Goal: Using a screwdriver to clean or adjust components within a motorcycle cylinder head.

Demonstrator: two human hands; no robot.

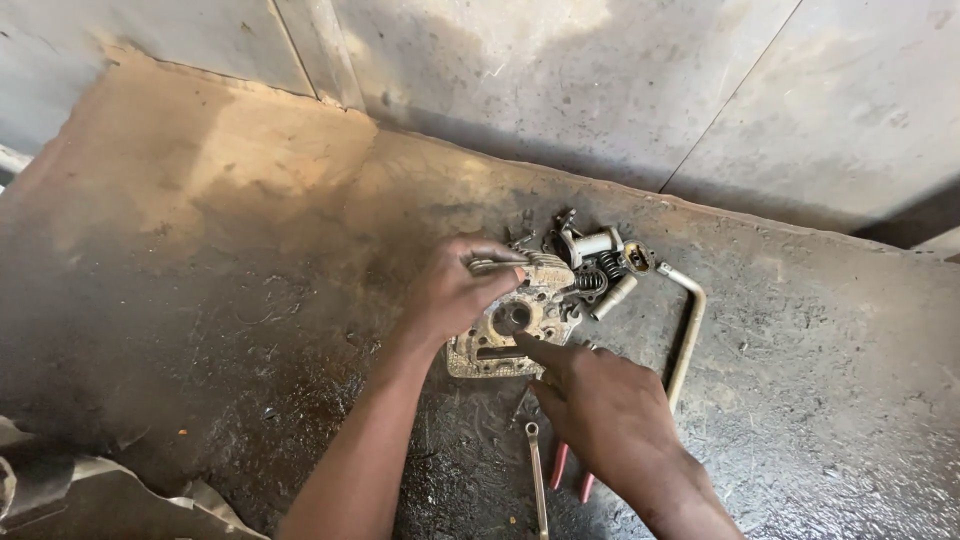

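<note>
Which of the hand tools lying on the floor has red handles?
The pliers, partly under the right hand. The slim wrench beside them and the bent socket wrench are bare metal.

A bent metal bar [687, 335] lies right of a cluster of springs [598, 272] and a white cylinder [592, 243]. A slim wrench [537, 475] and red-handled pliers [561, 464] rest on the oily workbench [230, 300].

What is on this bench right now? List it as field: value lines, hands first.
left hand: grips the top edge of the metal engine part
right hand: index finger on the part's lower edge
surface: oily, dark workbench
beside part: springs and small fittings, bent metal tube
near right hand: spanner, red-handled pliers, partly hidden
</note>
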